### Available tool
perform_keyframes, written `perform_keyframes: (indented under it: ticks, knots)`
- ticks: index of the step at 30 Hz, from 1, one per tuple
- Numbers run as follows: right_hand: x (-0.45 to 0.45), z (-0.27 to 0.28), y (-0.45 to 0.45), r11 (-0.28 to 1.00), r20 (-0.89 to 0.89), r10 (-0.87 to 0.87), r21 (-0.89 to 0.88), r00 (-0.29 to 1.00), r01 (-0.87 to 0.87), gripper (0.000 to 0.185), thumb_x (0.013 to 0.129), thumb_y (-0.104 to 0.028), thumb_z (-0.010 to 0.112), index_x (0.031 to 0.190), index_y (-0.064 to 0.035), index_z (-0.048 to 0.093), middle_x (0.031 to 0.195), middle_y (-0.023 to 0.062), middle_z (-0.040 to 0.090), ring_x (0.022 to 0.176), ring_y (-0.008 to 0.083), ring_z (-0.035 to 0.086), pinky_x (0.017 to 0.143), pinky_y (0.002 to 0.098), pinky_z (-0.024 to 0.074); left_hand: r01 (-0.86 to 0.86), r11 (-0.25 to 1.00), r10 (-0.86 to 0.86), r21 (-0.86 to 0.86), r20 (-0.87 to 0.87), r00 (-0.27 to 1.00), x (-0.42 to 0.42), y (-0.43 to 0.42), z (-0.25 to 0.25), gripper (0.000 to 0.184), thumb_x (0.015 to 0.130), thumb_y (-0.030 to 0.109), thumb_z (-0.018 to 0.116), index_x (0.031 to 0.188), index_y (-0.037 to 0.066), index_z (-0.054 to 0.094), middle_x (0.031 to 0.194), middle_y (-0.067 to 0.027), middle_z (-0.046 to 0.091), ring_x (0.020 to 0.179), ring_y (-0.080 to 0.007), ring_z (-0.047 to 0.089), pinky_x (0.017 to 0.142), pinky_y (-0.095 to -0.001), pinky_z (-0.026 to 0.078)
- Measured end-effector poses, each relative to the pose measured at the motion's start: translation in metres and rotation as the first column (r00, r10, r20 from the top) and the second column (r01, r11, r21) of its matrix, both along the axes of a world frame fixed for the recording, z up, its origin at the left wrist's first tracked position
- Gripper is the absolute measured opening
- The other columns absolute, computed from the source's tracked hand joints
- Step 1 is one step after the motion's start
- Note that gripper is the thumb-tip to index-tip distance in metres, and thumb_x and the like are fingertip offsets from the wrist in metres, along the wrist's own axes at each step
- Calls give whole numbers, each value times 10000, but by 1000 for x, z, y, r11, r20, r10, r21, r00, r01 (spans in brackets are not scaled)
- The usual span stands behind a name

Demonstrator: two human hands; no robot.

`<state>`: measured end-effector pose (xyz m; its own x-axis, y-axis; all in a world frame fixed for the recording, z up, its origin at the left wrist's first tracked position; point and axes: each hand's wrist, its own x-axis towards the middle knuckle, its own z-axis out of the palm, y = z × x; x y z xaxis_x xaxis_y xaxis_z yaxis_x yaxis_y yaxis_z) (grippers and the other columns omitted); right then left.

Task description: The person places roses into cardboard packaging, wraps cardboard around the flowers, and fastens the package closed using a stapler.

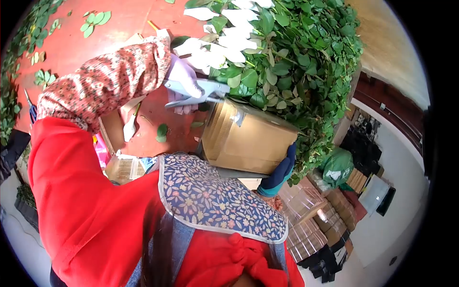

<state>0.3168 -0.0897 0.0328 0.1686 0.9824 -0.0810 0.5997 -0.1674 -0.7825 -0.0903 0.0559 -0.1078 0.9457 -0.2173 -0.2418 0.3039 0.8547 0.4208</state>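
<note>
My left hand [184, 79], in a lilac glove, is closed around a grey two-handled, plier-like tool [203, 91]. The tool's jaw end lies at the top left edge of a brown cardboard box [253, 136], beside green leaves. The box is tilted, near the floral apron. My right hand [283, 170], in a dark blue glove with a teal cuff, grips the box's right end; part of its fingers is hidden. White spoon-shaped pieces [208, 55] lie among the leaves past the tool. Another white piece with a green stem [129, 126] rests below my left forearm.
A large heap of leafy green stems [296, 62] covers the right of the red table [143, 19]. Loose leaves [97, 20] lie scattered on it. Scissors [31, 105] sit at the left edge. Low on the left is a cream basket [125, 167]. Stacked cartons [306, 225] stand at right.
</note>
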Motion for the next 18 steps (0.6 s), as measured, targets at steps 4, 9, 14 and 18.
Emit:
perform_keyframes:
  ticks: [4, 9, 14, 18]
  knots:
    - [7, 6, -12, 998, -39, -57, -39, 998, 55, 493, 1079, -273, 376, 1466, 29, 417, 1523, 157, 423, 1378, 268, 428, 1156, 419, 320, -36, 994, 40, 100, -41, 998, 3, -17, 13, 551, 983, 436, 599, 1215, -63, 578, 1094, -173, 687, 992, -269, 694, 879, -398, 570]
    - [3, 14, -16, 992, -138, -113, -63, 984, 105, 459, 1070, -244, 406, 1431, 33, 467, 1522, 168, 426, 1403, 288, 396, 1179, 442, 275, -30, 997, 34, 66, -64, 997, 10, -22, 14, 510, 975, 429, 615, 1158, -46, 608, 1006, -148, 693, 920, -245, 699, 817, -382, 582]
    - [4, 13, -17, 989, -130, -134, -83, 982, 124, 487, 1067, -279, 422, 1436, 37, 453, 1519, 168, 426, 1394, 284, 405, 1175, 436, 283, 17, 993, 2, 113, -164, 986, 19, -23, 26, 471, 968, 422, 632, 1101, -30, 638, 918, -124, 700, 848, -221, 704, 754, -366, 594]
    - [6, 9, -15, 993, -94, -109, -56, 990, 104, 547, 1062, -323, 446, 1474, 35, 400, 1509, 169, 432, 1372, 268, 435, 1156, 418, 332, 70, 987, -32, 145, -250, 968, 26, -33, 32, 344, 972, 355, 642, 996, 12, 645, 787, -68, 676, 665, -156, 670, 583, -298, 562]
